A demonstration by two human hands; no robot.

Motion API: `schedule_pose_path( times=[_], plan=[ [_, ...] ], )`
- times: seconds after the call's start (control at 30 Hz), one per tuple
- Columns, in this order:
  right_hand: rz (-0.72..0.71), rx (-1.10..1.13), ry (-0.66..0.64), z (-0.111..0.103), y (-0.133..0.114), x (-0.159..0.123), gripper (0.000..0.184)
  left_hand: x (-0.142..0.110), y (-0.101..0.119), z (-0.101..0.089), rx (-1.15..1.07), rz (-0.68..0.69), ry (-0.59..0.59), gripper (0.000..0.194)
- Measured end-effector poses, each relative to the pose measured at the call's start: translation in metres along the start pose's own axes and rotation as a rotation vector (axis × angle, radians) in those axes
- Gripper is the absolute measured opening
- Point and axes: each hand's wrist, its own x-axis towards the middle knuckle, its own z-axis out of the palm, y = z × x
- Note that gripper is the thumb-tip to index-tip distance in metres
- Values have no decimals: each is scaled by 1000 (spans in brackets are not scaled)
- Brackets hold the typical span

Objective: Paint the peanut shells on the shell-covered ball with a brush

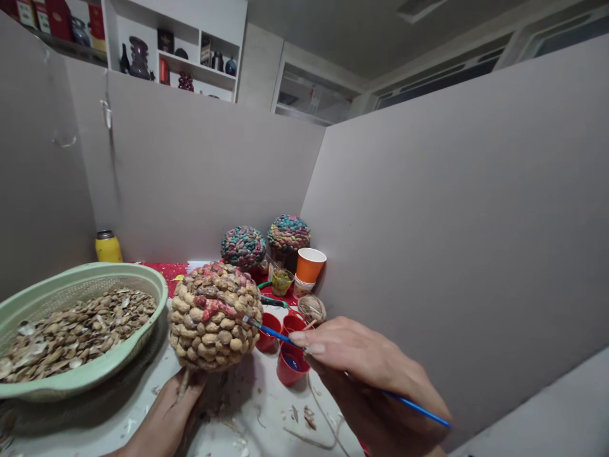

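A ball covered in peanut shells (216,320), mostly bare tan with red-painted patches on its upper part, is held up over the table. From below, my left hand (178,400) grips it at its underside, the fingers mostly hidden behind it. Pinched in my right hand (366,368) is a blue-handled paintbrush (273,332), its tip at the ball's right side. Below the brush stand red cups (292,365), the nearest with dark blue liquid inside.
To the left, a green colander (159,298) holds loose shells. Behind are two painted balls (242,246), an orange paper cup (310,265), a twine ball (312,308) and a yellow jar (108,246). Grey partitions (204,171) enclose the table; shell scraps (309,417) lie in front.
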Motion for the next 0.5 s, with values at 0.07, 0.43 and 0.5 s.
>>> schedule_pose_path(
  times=[0.07,0.43,0.5],
  plan=[
    [-35,15,0,1,0,1,52,0,2,0,16,9,-18,52],
    [5,-11,-29,0,-1,7,53,0,1,-1,27,27,0,48],
    [41,11,1,-3,-4,7,50,1,1,-2,22,44,-1,46]
  ],
)
